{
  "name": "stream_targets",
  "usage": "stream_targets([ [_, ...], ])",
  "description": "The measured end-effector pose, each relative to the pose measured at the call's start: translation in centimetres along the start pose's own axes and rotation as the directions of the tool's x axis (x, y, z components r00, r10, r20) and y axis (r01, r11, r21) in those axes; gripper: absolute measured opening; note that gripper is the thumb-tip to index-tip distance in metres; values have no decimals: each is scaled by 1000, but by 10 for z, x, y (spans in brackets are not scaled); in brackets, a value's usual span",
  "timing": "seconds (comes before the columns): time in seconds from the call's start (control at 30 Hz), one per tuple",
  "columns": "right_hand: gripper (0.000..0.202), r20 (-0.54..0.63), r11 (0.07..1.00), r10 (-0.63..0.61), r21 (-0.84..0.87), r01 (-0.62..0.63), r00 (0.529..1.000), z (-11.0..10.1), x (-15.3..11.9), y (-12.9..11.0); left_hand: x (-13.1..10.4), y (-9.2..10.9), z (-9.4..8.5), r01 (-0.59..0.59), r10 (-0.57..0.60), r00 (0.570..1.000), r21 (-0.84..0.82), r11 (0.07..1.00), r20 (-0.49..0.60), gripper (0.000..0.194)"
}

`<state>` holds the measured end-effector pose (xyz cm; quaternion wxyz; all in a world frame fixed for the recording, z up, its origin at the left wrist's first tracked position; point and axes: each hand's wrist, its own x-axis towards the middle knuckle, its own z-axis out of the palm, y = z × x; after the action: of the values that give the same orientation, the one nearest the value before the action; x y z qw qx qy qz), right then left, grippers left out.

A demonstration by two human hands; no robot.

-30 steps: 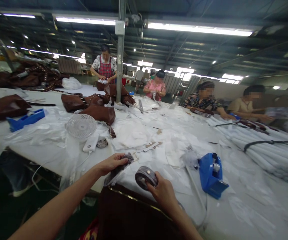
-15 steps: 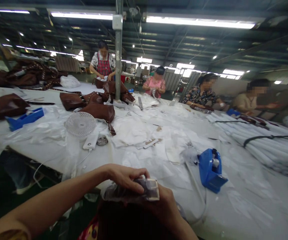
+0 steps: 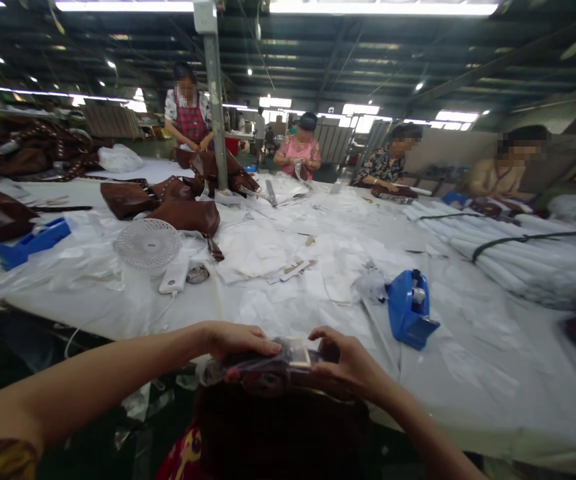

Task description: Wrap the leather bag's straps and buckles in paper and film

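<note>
Our left hand (image 3: 245, 340) holds a dark strap bundle (image 3: 263, 373) wrapped in clear plastic, with the thumb pressed along its top. The bundle sits low in front of us, between the hands, with a pale rectangular frame (image 3: 299, 352) near the right hand's fingertips. Our right hand (image 3: 341, 357) curves around the bundle's right end, thumb and fingers slightly parted; blur keeps us from telling whether they close on it. Directly below both hands we see a dark brown bag (image 3: 278, 433), mostly in shadow.

The bench (image 3: 448, 393) spreads out ahead of the hands. Beyond the right hand and off to its right stands a blue tape dispenser (image 3: 408, 313). Ahead of the left hand, to its left, we have a white fan (image 3: 148, 243), with a small grey coil (image 3: 198, 274) just beside its base. White sheets (image 3: 253, 250) lie scattered straight ahead of the hands, and brown bags (image 3: 185, 217) rest past the fan. Far to the right of the right hand lie long white rolls (image 3: 528, 260) bound with dark ties. Well beyond our hands, a co-worker in a pink apron (image 3: 302, 163) stands at the far side of the bench.
</note>
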<state>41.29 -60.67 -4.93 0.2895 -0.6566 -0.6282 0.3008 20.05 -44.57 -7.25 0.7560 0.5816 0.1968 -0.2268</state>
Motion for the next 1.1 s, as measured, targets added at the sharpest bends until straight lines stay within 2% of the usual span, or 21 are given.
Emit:
stream_targets([
  [0.07, 24, -36, 999, 35, -25, -36, 999, -14, -1, 8, 0, -3, -4, -13, 12, 999, -7, 1000, -31, 49],
  [0.17, 30, -197, 996, 26, -76, -42, 980, -20, -6, 13, 0, -7, -7, -51, 49, 995, -20, 999, -89, 49],
  [0.23, 32, -339, 993, -43, -122, 1, 940, -14, -10, 7, 1, -5, -4, -60, 57, 991, -16, 998, -118, 48],
  [0.3, 35, -384, 969, -203, -214, 126, 901, -2, -11, -6, 3, -1, 2, -43, 43, 993, 1, 999, -111, 48],
  [0.33, 42, -357, 936, -307, -280, 212, 882, 6, -10, -14, 3, 1, 5, -37, 39, 994, 15, 999, -103, 47],
  [0.4, 64, -227, 841, -473, -405, 360, 851, 25, -7, -28, 4, 5, 12, -65, 70, 993, 52, 997, -100, 43],
  [0.47, 74, -114, 784, -511, -468, 408, 852, 44, -2, -37, 4, 6, 18, -141, 150, 983, 86, 986, -107, 39],
  [0.53, 69, -54, 787, -471, -477, 392, 881, 58, 3, -38, 1, 3, 20, -225, 232, 969, 86, 971, -86, 36],
  [0.6, 63, -34, 803, -443, -460, 379, 896, 66, 4, -35, -3, -2, 20, -273, 275, 961, 48, 961, -42, 35],
  [0.67, 61, -27, 796, -460, -455, 399, 887, 68, 2, -32, -9, -9, 19, -267, 267, 964, 6, 964, -2, 36],
  [0.87, 57, 51, 716, -523, -515, 472, 850, 68, -7, -28, -17, -18, 25, -109, 112, 993, -100, 989, 26, 40],
  [0.97, 50, 14, 702, -570, -510, 496, 822, 76, -6, -18, -15, -19, 33, -89, 88, 996, -124, 988, -9, 37],
  [1.1, 57, -61, 737, -592, -444, 509, 804, 83, 1, -6, -12, -19, 38, -178, 176, 984, -193, 965, -29, 40],
])
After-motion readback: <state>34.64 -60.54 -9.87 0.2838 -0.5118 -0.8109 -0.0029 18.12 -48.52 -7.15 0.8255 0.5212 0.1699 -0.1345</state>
